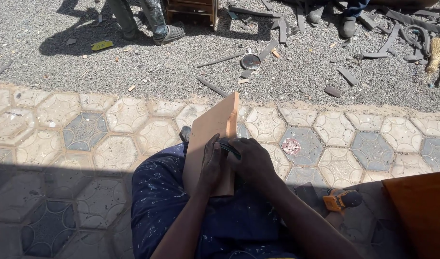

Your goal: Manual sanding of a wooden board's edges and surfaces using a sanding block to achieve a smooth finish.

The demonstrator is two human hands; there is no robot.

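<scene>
A flat light-brown wooden board [208, 134] rests tilted on my lap, its far end pointing away over the paving. My left hand [211, 162] lies on the board's near part, fingers pressed to its face. My right hand [251, 160] sits at the board's right edge and grips a small dark tool [228, 146] whose tip touches the wood. My dark blue paint-speckled trousers [181, 206] show under the board.
An orange power tool [341, 199] lies on the paving at my right, beside a brown wooden panel [419, 211]. A round sanding disc [291, 146] lies on a tile. Gravel beyond holds wood scraps, a round tin [250, 61], a broom and other people's feet [168, 32].
</scene>
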